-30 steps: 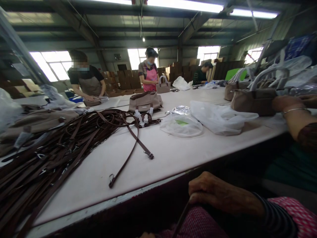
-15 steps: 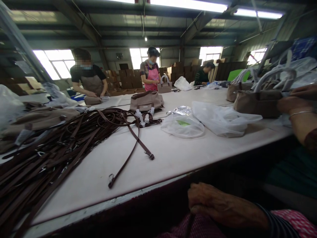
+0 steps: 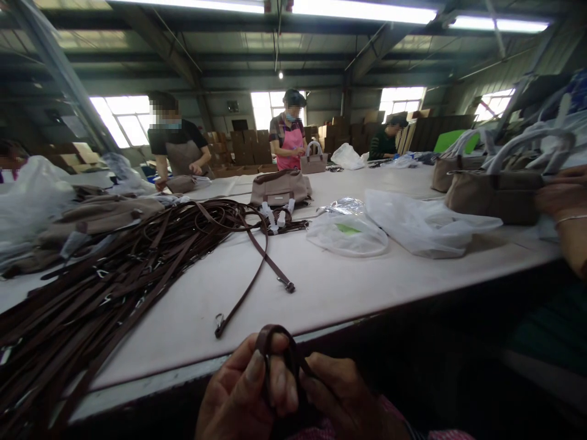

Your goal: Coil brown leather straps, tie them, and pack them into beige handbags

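Both of my hands are at the bottom centre, just in front of the table edge, with a brown leather strap (image 3: 277, 330) bent into a loop between them. My left hand (image 3: 247, 391) pinches the loop, thumb on its near side and fingertips inside the curve. Fingers closed, my right hand (image 3: 342, 391) grips the strap on the right of the loop. The rest of this strap is hidden below. Beyond my hands, another brown strap (image 3: 245, 297) with metal clips trails over the table. It leads back to a large heap of brown straps (image 3: 151, 256) on the left.
A taupe handbag (image 3: 279, 186) lies behind the straps on the white table (image 3: 348, 293). Clear plastic bags (image 3: 422, 229) are right of it. More handbags (image 3: 495, 195) stand at right beside a co-worker's hand (image 3: 564, 195). Several people work across the table; bags and plastic pile up at left.
My left hand has come into view and holds the strap. My right hand has moved left and up to meet it, raising the strap into a loop. The view has shifted slightly left.
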